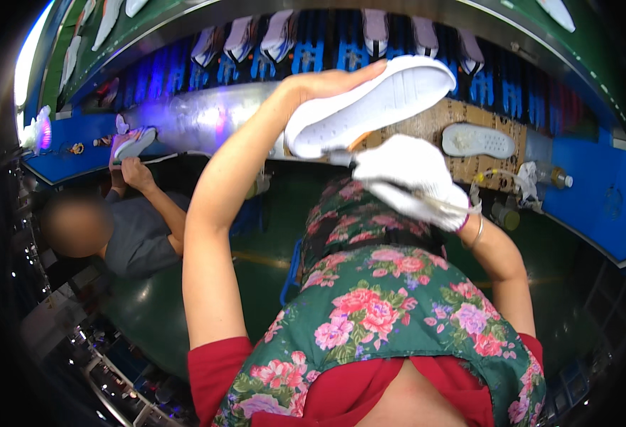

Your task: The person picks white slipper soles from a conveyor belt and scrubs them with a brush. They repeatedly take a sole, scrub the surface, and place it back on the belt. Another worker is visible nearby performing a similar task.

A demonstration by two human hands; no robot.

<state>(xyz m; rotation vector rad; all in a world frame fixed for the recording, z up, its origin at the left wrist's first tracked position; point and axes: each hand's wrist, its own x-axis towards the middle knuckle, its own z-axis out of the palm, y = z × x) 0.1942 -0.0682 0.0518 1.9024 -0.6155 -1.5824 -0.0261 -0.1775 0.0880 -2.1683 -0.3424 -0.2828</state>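
A white shoe sole (377, 107) is held up over the bench, its hollow, ribbed inside facing me. Bare, my left hand (334, 82) is closed on its far edge, with the fingers partly hidden behind it. My right hand (407, 171) wears a white knitted glove and is closed on a thin brush (339, 158). The brush's greyish tip is at the sole's lower left end; whether it touches is blurred. Most of its handle is hidden by the glove.
Another white sole (478, 140) lies on cardboard (462, 171) at right. A clear bottle (559, 178) stands on the blue tabletop (591, 206). Shoes (279, 35) line the rack behind the bench. At left, a co-worker (145, 228) holds a shoe (135, 144).
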